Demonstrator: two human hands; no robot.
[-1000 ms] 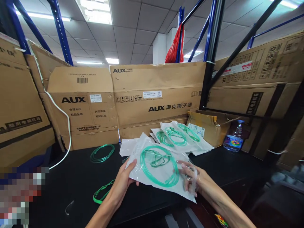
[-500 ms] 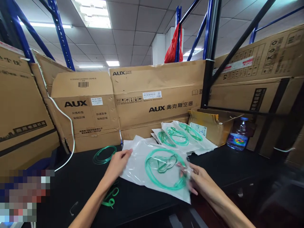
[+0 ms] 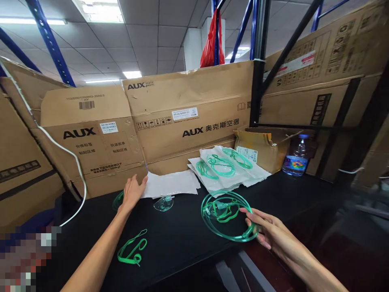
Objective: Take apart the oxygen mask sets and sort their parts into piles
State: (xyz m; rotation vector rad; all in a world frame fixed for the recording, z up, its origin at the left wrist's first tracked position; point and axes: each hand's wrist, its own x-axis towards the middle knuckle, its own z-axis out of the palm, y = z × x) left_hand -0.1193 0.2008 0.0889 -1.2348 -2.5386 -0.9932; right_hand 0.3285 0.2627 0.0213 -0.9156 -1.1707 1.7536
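Note:
My right hand is closed on the edge of a coil of clear green tubing, holding it over the black table. Inside the coil lie a clear mask and a green strap. My left hand, thumb and fingers apart, is at the left edge of some flat white bags; whether it touches them I cannot tell. A loose clear mask lies just in front of these bags. A second green strap lies nearer me. Another tubing coil is partly hidden behind my left hand.
Several packed bags with green tubing lie farther back, before an open cardboard box. A water bottle stands at the right. Large cartons wall the back; a white cable hangs at the left.
Both hands held a bag with the green coil; now my right hand holds the coil without a bag. My left hand has moved left and back to the white bags. A loose mask has come into view.

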